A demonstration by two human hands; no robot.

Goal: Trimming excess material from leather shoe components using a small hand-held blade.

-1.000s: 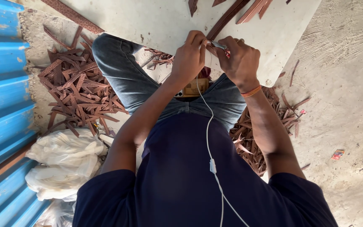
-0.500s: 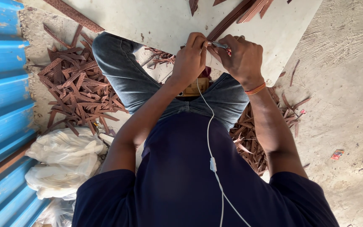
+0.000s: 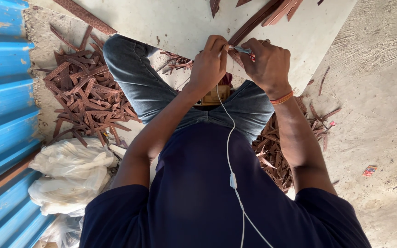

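Hardly anything has shifted since the earlier frames: both hands stay at the near edge of the white board (image 3: 299, 41). Left hand (image 3: 210, 64) pinches a brown leather strip (image 3: 253, 23); right hand (image 3: 267, 64) grips a small blade (image 3: 241, 48). Cut offcuts (image 3: 86, 103) lie heaped left; uncut strips (image 3: 281, 10) remain.

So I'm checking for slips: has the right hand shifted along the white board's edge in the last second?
No. The right hand sits at the same spot on the white board edge, close against the left hand.

A pale board (image 3: 184, 23) served as the bench, bearing brown leather strips (image 3: 272, 11) at upper right. The concrete floor (image 3: 373, 92) held strip scraps (image 3: 86, 98) at left and white bags (image 3: 70, 174) at lower left.
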